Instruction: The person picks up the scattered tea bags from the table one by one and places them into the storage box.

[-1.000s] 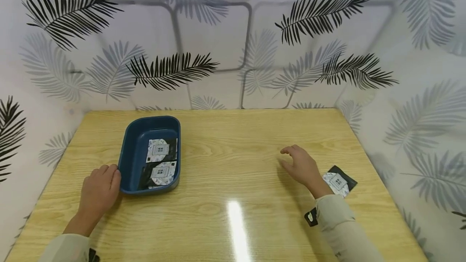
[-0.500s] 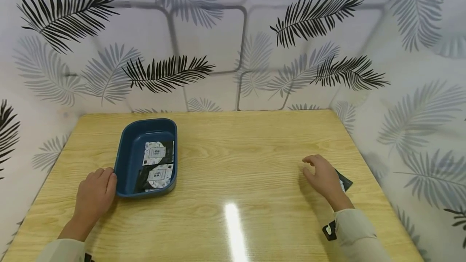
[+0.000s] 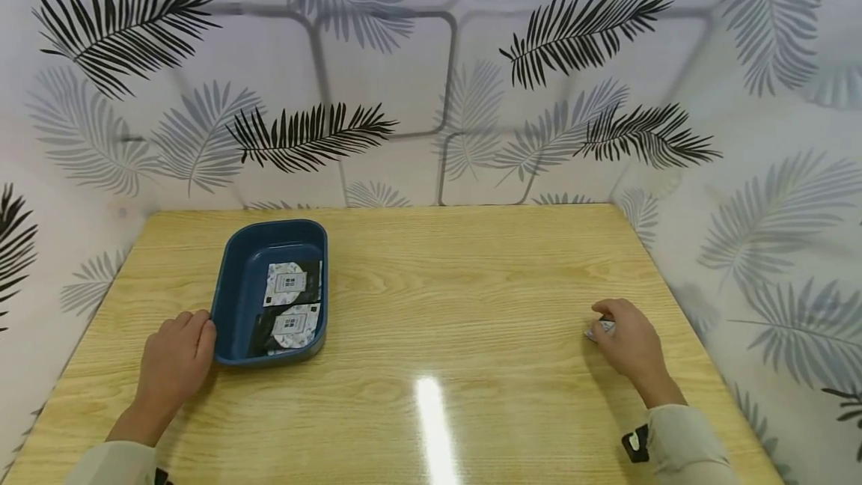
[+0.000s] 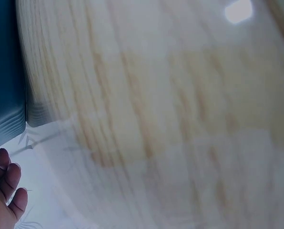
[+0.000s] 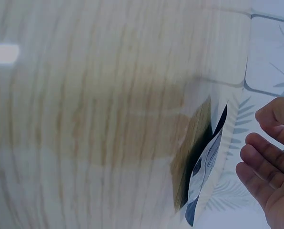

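A dark blue rounded tray (image 3: 234, 298) stands at the left of the table, with two black-and-white sachets (image 3: 290, 283) lying inside. My left hand (image 3: 176, 354) is at the tray's near left edge; in the left wrist view its loosely bent fingers (image 4: 9, 181) lie beside the tray's wall (image 4: 6, 95). At the right, my right hand (image 3: 631, 341) is over another sachet (image 3: 603, 329), largely hidden behind it in the head view. The right wrist view shows this sachet (image 5: 205, 167) on the table, apart from the relaxed, bent fingers (image 5: 262, 160).
Light wood-grain table (image 3: 438, 283) spreads between tray and right hand, with a bright reflection on its near part. A leaf-patterned backdrop (image 3: 417, 81) rises behind the table and along its sides. Each sleeve has a black band piece (image 3: 635, 444) near the wrist.
My right hand has moved right and toward me, from the table's middle right to above the sachet, covering most of it. The left hand stays at the tray. The head view has shifted slightly.
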`<state>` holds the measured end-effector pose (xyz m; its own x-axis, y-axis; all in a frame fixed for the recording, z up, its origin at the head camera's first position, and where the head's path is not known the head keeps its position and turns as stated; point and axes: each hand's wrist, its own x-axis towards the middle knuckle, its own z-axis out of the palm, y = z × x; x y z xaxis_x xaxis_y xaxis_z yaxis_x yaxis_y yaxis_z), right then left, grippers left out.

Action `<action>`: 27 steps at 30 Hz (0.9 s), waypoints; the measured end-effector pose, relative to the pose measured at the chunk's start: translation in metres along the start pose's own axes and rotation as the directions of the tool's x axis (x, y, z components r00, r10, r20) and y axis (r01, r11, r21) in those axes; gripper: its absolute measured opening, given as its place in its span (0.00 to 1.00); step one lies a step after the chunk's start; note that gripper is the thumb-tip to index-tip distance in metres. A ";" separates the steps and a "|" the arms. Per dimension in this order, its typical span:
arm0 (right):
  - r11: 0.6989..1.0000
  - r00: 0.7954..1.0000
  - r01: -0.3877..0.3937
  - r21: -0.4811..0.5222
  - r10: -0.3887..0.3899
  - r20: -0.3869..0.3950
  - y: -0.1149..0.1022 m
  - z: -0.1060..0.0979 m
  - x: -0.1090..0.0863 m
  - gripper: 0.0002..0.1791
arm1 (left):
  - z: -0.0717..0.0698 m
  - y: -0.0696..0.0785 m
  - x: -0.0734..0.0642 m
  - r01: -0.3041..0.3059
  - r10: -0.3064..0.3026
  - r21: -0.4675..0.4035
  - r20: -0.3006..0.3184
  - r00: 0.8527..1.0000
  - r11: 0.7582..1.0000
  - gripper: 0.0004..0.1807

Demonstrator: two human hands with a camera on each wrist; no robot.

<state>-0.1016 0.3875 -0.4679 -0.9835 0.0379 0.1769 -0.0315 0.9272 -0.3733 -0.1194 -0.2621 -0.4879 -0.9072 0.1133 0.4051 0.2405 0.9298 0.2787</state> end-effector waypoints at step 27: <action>0.929 0.897 -0.338 -0.152 0.367 0.245 0.029 -0.012 -0.007 0.45 | 0.002 -0.003 0.001 -0.010 0.010 0.004 -0.035 0.999 1.000 0.10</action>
<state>-0.0935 0.4187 -0.4693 -0.9377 0.2833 -0.2011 0.3308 0.9049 -0.2678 -0.1219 -0.2642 -0.4900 -0.8921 0.1102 0.4381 0.2480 0.9301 0.2710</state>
